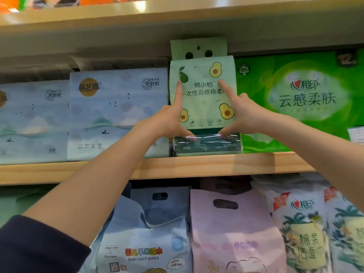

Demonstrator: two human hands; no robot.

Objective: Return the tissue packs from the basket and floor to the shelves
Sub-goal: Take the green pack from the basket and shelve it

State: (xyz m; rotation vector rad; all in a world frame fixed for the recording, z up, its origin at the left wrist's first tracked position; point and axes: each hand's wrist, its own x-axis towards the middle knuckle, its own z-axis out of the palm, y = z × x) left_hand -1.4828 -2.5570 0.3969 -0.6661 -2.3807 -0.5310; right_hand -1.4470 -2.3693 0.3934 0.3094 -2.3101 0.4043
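pressing the avocado-print tissue pack (202,95) into its slot on the wooden shelf (137,170), upright on top of a dark flat pack (206,144) lying at the shelf's front edge, squeezed between the pale blue pack (118,115) on one side and the big green pack (305,99) on the other. framing it with the left hand (169,119) and right hand (246,113), with index fingers (178,93) straight and flat on the printed front near either side edge, thumbs spread wide along its bottom edge, not curled round it (remaining fingers mostly hidden behind the knuckles). probably light and soft, thin film over squashy contents, so likely to dent under hard poking and to slide on the glossy pack beneath. better pushed with flat pads low and near the side seams, or lifted by the punched handle flap at the top. looks nearly seated, judging by the neighbours' fronts; basket and floor out of view.
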